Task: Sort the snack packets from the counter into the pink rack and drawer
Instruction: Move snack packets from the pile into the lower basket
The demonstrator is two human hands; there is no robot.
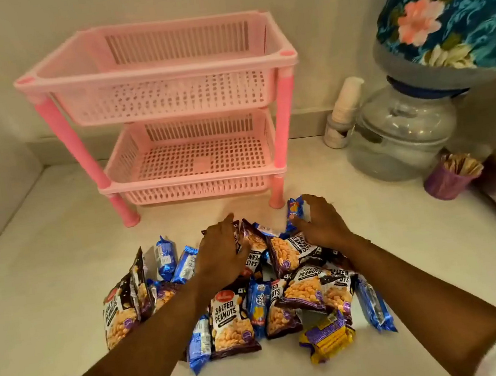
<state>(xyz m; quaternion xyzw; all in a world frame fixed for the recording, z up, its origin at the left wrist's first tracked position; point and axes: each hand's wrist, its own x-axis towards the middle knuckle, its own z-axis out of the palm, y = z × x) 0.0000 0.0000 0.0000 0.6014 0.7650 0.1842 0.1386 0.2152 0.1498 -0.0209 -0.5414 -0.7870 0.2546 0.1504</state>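
A heap of snack packets lies on the white counter [63,273]: several dark salted-peanut packets [230,324], several blue biscuit packets [166,257] and a yellow-purple packet [327,334]. My left hand [220,253] lies flat on the far part of the heap, fingers straight, resting on a peanut packet. My right hand [322,222] is over the far right of the heap, its fingers around a blue biscuit packet [294,210]. Behind the heap stands the pink two-tier rack [157,70], both baskets empty. No drawer is in view.
A water dispenser [402,134] with a floral-covered bottle [449,7] stands at the back right, a stack of white cups [343,113] beside it. A purple cup holding sachets [448,178] sits near the right edge. The wall runs behind the rack.
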